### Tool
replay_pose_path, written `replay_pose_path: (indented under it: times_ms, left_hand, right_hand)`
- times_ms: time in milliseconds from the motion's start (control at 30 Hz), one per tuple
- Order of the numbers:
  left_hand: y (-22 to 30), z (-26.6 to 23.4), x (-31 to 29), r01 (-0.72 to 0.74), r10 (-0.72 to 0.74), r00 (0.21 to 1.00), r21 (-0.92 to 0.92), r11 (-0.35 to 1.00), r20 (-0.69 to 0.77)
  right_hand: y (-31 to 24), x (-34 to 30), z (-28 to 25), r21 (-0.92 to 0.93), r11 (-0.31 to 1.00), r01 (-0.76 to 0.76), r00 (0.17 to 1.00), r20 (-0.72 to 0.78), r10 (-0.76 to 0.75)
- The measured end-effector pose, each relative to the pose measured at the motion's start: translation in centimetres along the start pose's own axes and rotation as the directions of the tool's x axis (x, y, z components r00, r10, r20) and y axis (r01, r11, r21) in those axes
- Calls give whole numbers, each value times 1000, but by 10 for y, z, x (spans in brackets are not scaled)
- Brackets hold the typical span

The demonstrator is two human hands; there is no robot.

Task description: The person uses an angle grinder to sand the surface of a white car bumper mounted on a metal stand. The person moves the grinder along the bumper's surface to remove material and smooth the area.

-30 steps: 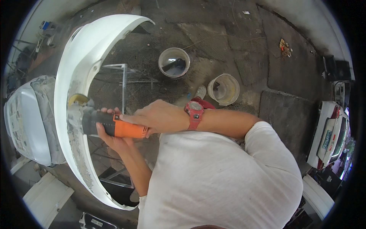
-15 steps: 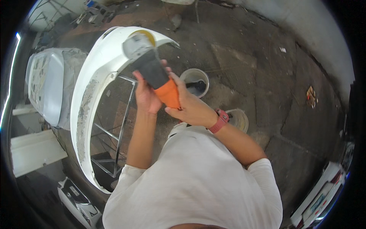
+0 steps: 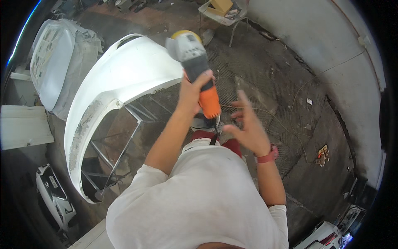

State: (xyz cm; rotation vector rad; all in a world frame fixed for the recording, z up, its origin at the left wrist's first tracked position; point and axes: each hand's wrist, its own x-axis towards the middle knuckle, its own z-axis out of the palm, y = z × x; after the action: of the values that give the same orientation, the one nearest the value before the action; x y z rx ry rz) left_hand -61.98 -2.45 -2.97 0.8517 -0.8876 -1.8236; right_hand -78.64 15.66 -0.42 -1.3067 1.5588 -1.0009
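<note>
My left hand (image 3: 190, 93) is wrapped round the black body of an angle grinder (image 3: 209, 101). The tool has an orange rear end, a grey metal head and a yellow disc, and its head points away from me. A dark cord hangs from its rear end. To the right of the tool, my right hand (image 3: 251, 130) is raised with its fingers apart and holds nothing. It is slightly smeared by motion. A white car body panel (image 3: 128, 70), curved like a bumper, lies left of the grinder. A rough grey patch marks its inner edge.
A metal frame stand (image 3: 132, 139) supports the panel. Beyond on the left sits a plastic-wrapped car part (image 3: 62, 62). A chair (image 3: 230, 18) with a box stands at the back. A thin cable (image 3: 269, 112) runs over the floor at right, near small litter (image 3: 322, 155).
My right hand has let go of the grinder and drawn back to the right. The left hand has shifted the tool rightward, off the panel. The view has turned, showing the chair and wall.
</note>
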Motion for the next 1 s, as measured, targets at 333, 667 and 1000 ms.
replay_pose_path:
  times_ms: [333,667,1000]
  left_hand:
    - [44,-105,134,-60,-6,961,-231,971,-276]
    - [-5,-30,184,-205,159,976,-404,891,-146]
    - [-96,138,244,-129,134,991,-445,886,-22]
  right_hand:
    - [293,-128,-95,337,732,-592,561,-479,675]
    - [479,-276,-210,-759,351,-547,425,109,899]
    - [598,-55,-525,-823,422,-381,885,-192,424]
